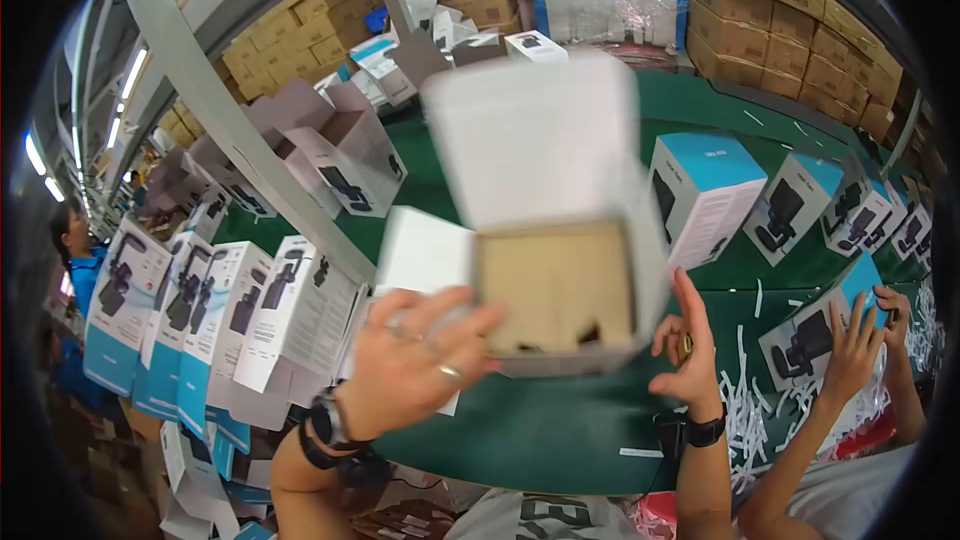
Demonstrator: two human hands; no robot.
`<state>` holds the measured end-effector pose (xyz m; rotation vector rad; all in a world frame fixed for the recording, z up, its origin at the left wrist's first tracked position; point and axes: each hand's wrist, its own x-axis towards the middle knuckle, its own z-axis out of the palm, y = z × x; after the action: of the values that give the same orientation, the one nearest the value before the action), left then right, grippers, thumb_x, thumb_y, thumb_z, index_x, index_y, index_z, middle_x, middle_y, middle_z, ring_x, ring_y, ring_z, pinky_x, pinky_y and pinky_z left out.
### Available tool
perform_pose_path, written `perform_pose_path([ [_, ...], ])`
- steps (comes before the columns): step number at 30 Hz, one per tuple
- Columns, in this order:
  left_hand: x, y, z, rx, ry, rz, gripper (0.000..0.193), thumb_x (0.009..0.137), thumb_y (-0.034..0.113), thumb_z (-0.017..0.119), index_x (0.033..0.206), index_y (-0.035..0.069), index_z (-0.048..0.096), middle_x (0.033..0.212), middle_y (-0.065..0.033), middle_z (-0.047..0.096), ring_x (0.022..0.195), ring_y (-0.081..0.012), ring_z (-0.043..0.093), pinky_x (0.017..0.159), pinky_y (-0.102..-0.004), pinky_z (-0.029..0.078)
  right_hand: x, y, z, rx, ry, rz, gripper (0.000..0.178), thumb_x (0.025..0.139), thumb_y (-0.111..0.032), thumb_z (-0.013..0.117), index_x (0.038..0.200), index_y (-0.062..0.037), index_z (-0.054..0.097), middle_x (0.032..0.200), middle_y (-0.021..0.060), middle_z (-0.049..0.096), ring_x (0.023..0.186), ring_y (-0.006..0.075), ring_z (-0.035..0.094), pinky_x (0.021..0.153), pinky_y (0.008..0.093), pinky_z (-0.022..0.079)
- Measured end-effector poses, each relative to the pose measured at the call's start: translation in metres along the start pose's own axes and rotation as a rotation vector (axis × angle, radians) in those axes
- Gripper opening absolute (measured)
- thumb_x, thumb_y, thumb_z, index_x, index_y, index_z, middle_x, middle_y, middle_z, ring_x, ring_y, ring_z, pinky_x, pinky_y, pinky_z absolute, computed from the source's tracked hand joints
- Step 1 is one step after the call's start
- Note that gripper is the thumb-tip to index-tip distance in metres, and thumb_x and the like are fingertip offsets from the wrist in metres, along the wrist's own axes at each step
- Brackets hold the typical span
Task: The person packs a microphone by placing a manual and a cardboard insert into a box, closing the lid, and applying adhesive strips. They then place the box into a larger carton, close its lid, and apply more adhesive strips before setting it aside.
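A white cardboard box (555,351) with a brown inside (555,285) is in front of me, its lid raised at the back and smeared by motion. Small dark shapes show along its inner front edge. My left hand (415,350), wearing a ring, has its blurred fingers over the box's front left corner and appears to grip it. Beside the box's right wall, my right hand (690,350) has its index finger raised and thumb apart; any contact with the wall is unclear. A white flap or card (425,250) lies left of the box.
Printed white-and-blue product boxes (265,315) line the left side, with more (705,195) at right. Another person's hands (850,345) touch a box (800,345) at right. Paper shreds (745,410) lie on the green table (560,430). A slanted post (230,110) rises at left; cartons (780,30) are stacked behind.
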<state>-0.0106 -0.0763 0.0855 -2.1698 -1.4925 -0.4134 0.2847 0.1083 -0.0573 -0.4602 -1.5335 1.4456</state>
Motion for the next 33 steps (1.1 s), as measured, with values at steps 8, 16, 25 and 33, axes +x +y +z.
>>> perform_pose_path([
  [8,-0.031,0.001,0.013,0.132,0.347,-0.114,0.012,0.088,0.014,0.073,0.098,0.011,0.069,0.125,-0.0072,0.07,0.113,-0.0261,0.065,0.104,-0.0518,0.044,-0.048,0.006,0.009,-0.702,-0.297,-0.166,0.103,0.06,-0.03,0.098,0.143,0.0041,0.049,0.134,0.016,0.063,0.114,0.0273,0.064,0.099,0.0372,0.051],
  [16,-0.147,-0.035,0.103,0.232,-0.012,-0.944,0.041,0.086,0.028,0.078,0.116,0.004,0.066,0.104,-0.0155,0.066,0.095,-0.0368,0.064,0.08,-0.0459,0.052,-0.062,0.045,0.014,-0.289,-0.15,0.125,0.086,0.065,-0.026,0.094,0.135,0.003,0.055,0.132,0.0124,0.061,0.118,0.0219,0.061,0.1,0.0363,0.048],
  [25,-0.179,-0.069,0.127,0.348,-0.073,-0.962,0.037,0.086,0.028,0.076,0.112,0.003,0.068,0.1,-0.0154,0.066,0.089,-0.0349,0.064,0.075,-0.0438,0.052,-0.104,0.075,-0.03,-0.035,0.166,0.275,0.065,0.074,-0.018,0.088,0.127,0.0016,0.056,0.121,0.0078,0.062,0.105,0.0167,0.062,0.093,0.0325,0.051],
  [33,-0.146,-0.044,0.064,0.111,0.574,-1.09,0.01,0.094,0.011,0.072,0.095,0.003,0.065,0.082,-0.0073,0.066,0.068,-0.0154,0.063,0.063,-0.033,0.051,-0.09,0.07,-0.031,-0.194,0.232,0.24,0.033,0.087,-0.011,0.078,0.114,0.0004,0.062,0.101,0.0022,0.067,0.093,0.0109,0.063,0.086,0.027,0.05],
])
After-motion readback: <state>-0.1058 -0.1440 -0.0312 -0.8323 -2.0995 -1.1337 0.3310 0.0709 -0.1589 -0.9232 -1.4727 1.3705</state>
